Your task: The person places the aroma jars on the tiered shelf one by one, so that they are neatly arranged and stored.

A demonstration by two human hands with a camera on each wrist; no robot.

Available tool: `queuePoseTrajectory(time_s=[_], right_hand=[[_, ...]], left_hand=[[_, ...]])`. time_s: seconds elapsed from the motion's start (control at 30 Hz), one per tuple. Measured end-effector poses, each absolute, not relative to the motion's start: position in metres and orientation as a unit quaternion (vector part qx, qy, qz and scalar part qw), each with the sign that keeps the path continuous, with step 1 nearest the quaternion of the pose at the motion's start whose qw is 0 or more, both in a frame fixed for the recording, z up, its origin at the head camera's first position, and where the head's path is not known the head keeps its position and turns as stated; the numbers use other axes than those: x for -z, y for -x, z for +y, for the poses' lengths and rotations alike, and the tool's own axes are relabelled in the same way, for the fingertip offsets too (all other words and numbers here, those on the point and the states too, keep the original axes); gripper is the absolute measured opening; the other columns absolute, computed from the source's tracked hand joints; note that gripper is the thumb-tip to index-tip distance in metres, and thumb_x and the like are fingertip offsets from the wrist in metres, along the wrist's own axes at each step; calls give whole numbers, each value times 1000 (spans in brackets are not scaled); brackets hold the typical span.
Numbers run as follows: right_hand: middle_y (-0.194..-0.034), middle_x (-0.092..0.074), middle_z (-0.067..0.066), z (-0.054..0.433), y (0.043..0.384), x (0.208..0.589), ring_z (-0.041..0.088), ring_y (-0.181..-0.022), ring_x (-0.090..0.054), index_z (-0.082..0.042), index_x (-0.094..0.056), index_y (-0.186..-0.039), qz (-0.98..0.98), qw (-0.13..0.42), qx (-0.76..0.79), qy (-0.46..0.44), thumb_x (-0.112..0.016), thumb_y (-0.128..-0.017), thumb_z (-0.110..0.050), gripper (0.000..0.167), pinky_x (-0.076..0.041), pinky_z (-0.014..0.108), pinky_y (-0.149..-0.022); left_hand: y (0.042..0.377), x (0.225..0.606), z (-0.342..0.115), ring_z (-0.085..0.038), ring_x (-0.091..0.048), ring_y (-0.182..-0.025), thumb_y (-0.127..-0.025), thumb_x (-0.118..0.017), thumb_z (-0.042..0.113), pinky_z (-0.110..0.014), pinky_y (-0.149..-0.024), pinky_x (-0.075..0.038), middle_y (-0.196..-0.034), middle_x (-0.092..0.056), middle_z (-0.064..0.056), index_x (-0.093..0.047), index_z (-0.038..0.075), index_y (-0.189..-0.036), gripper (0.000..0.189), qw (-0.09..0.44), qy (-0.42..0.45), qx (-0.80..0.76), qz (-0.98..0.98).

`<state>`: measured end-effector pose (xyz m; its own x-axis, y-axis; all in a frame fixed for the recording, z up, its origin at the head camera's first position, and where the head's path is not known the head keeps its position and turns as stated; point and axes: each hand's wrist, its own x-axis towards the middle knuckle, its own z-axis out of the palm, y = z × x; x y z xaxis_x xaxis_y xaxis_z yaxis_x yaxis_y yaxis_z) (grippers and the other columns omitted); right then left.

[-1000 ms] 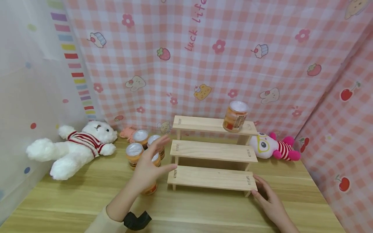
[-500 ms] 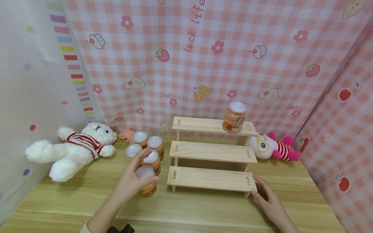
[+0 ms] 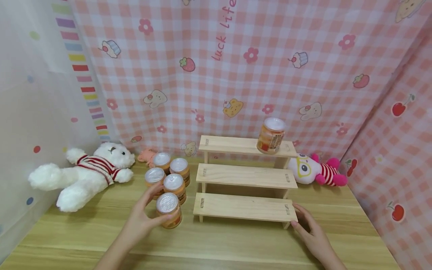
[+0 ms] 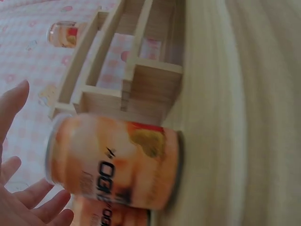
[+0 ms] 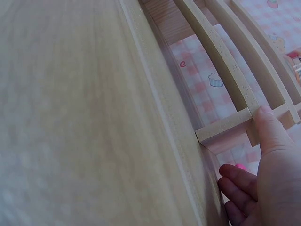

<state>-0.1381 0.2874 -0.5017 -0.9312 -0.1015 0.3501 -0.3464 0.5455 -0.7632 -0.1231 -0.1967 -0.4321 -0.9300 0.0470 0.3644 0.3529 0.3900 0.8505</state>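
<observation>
Left hand (image 3: 139, 221) lowered to front jar (image 3: 170, 207) left of rack (image 3: 246, 207), fingers spread; right hand (image 3: 312, 234) loosely touches rack. Probably slick: grip mid-body.

The front jar (image 3: 173, 216) is orange, marked with black lettering, a red patch and a yellow patch; its lid (image 3: 167, 202) is silvery white with a fine ridged pattern. The four jars behind (image 3: 181, 194) and the upper jar (image 3: 270, 138) share the orange body and silvery-white top. The three-tier shelf (image 3: 243, 208) is pale blond wood; the table (image 3: 236, 243) is yellowish brown with lengthwise grain. The rear curtain (image 3: 209, 82) carries pink-and-white gingham; the right curtain (image 3: 405, 150) adds red cherries (image 3: 398, 212). The teddy bear (image 3: 75, 176) is white, its sweater (image 3: 98, 165) striped red and cream. The doll (image 3: 315, 169) is pink, with yellow glasses (image 3: 305, 168) and a red-and-white striped torso (image 3: 329, 175).
</observation>
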Motion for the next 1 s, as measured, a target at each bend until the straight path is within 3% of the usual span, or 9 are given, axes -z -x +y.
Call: queuePoseTrajectory(time_s=[0.23,0.5,0.73,1.0], right_hand=[[-113,-64,18,287,138,501,-4,-104,-51,-6,-48,-138,-872,139,-452,-126,-63,-92,-2,49,-36,9,-85],[-113,-65,16,288,139,504,-3,-104,-52,-5,-48,-138,-871,141,-453,-128,-64,-90,0,50,-37,9,-85],[-114,-65,17,288,137,503,-2,-104,-53,-6,-48,-138,-871,139,-454,-124,-64,-91,-1,50,-38,8,-84],[-113,-64,16,287,137,500,-3,-103,-53,-8,-48,-138,-874,130,-454,-119,-62,-93,-7,47,-39,9,-83]], left_hand=[[122,447,-203,-26,-46,-120,-67,-88,13,-30,-100,-34,-133,-53,-13,-42,8,-142,87,142,117,519,-835],[122,462,-203,-32,-48,-116,-66,-87,5,-55,-95,-41,-134,-50,-18,-43,2,-139,86,130,113,530,-830],[122,466,-201,-22,-52,-112,-66,-87,5,-36,-89,-47,-126,-57,-14,-43,5,-140,85,127,119,532,-829],[124,471,-200,-11,-54,-106,-67,-85,1,-32,-87,-48,-118,-60,-13,-46,5,-137,81,124,112,553,-816]])
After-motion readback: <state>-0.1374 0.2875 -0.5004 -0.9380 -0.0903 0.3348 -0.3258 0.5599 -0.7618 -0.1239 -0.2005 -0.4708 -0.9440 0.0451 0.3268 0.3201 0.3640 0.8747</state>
